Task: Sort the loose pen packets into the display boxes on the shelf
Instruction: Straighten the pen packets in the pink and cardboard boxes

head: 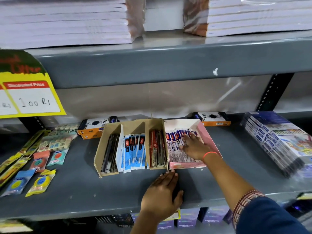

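Note:
A brown cardboard display box [101, 147] with three compartments stands on the grey shelf [76, 188]. It holds dark pen packets [110, 152] at the left, blue-and-white packets [135, 151] in the middle and red packets [157, 147] at the right. A pink box [208, 137] beside it holds blue-and-white pen packets [174, 144]. My right hand [194, 146] lies flat on those packets, fingers spread. My left hand [162, 195] rests flat on the shelf just in front of the two boxes, holding nothing.
Sharpener and eraser packets [40, 181] lie at the shelf's left. Orange-and-black pen cartons [94, 127] stand behind the boxes. A stack of boxed sets [276, 141] sits at the right. Notebook piles [64, 22] fill the shelf above. A yellow price sign [30, 97] hangs at the left.

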The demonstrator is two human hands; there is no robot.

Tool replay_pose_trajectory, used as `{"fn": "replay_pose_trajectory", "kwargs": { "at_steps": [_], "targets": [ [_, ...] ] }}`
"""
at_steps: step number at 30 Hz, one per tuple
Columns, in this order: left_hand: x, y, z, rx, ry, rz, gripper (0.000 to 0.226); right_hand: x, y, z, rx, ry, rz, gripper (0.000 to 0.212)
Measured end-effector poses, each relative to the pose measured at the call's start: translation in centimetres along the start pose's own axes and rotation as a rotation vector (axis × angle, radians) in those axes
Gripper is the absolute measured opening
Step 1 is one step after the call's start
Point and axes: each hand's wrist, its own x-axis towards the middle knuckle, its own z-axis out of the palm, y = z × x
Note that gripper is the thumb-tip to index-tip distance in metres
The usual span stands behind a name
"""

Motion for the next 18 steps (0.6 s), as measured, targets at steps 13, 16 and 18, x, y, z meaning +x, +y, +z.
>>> {"fn": "replay_pose_trajectory", "kwargs": {
  "at_steps": [13,16,18],
  "targets": [
    [-0.1,0.0,-0.2,-0.002,-0.104,-0.02,0.052,-0.9,0.5,-0.2,0.057,0.218,0.095,0.037],
    [0.0,0.1,-0.2,-0.007,-0.124,-0.013,0.052,-0.7,0.7,-0.1,-0.024,0.25,0.11,0.035],
    [0.0,0.1,-0.5,0.005,-0.11,-0.021,0.053,-1.0,0.7,0.1,-0.023,0.283,0.12,0.035]
  ]
}}
